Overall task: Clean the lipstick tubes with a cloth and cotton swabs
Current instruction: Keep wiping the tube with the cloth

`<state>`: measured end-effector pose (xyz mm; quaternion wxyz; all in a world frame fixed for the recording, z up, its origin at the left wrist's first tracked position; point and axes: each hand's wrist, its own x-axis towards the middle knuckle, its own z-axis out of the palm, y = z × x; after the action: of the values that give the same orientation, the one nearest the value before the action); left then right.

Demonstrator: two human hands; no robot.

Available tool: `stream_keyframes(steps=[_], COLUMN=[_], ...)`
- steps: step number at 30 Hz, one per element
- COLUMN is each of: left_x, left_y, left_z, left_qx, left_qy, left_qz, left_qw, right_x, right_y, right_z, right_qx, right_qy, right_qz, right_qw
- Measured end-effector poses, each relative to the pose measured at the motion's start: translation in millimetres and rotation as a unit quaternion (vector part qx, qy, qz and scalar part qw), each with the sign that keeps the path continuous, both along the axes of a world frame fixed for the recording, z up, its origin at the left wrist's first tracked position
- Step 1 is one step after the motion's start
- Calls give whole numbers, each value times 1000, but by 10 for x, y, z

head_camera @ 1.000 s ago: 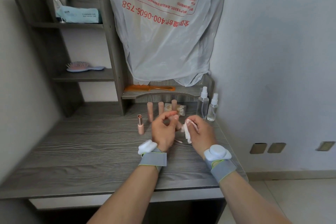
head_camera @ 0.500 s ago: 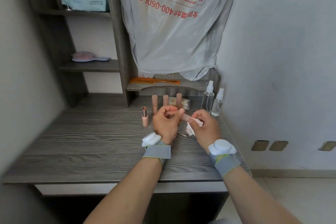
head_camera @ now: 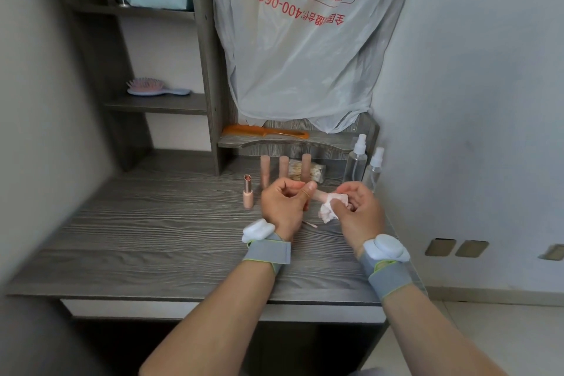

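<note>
My left hand (head_camera: 283, 204) grips one end of a pale pink lipstick tube (head_camera: 321, 195), held level above the desk. Around the tube's other end my right hand (head_camera: 357, 210) presses a crumpled white cloth (head_camera: 331, 207). An uncapped lipstick (head_camera: 248, 191) stands upright to the left of my left hand. Three pink tubes (head_camera: 283, 168) stand in a row behind the hands. One cotton swab (head_camera: 309, 224) lies on the desk under the hands, and a clear packet of swabs (head_camera: 314, 172) sits behind the tubes.
Two clear spray bottles (head_camera: 357, 159) stand by the right wall. An orange comb (head_camera: 265, 132) lies on the low shelf, a hairbrush (head_camera: 152, 88) on the left shelf unit. A plastic bag (head_camera: 305, 40) hangs on the wall. The grey wooden desk (head_camera: 152, 232) has its front edge near me.
The hands have drawn slightly apart, so the tube now shows between them. The cloth has shifted along the tube with my right hand. The camera has tilted a little.
</note>
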<state>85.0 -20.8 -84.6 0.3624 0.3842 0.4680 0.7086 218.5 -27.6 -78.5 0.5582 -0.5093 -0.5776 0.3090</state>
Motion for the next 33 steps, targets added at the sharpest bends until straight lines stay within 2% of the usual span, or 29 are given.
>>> stream_keyframes(steps=[8, 14, 19, 29, 33], left_x=[20, -13, -18, -41, -28], left_y=[-28, -42, -39, -9, -6], left_z=[12, 51, 43, -5, -2], left_qx=[-24, -3, -8, 6, 12], left_qy=[32, -24, -52, -1, -12], left_qz=[6, -21, -8, -15, 4], left_qw=[999, 999, 999, 1000, 1000], right_x=[13, -12, -42, -14, -26], right_y=[1, -47, -93, -61, -60], right_z=[-10, 33, 79, 59, 49], right_qx=[18, 3, 6, -12, -9], right_qy=[-8, -23, -87, -41, -29], right_qz=[-14, -3, 7, 12, 17], right_qw=[1000, 1000, 996, 999, 999])
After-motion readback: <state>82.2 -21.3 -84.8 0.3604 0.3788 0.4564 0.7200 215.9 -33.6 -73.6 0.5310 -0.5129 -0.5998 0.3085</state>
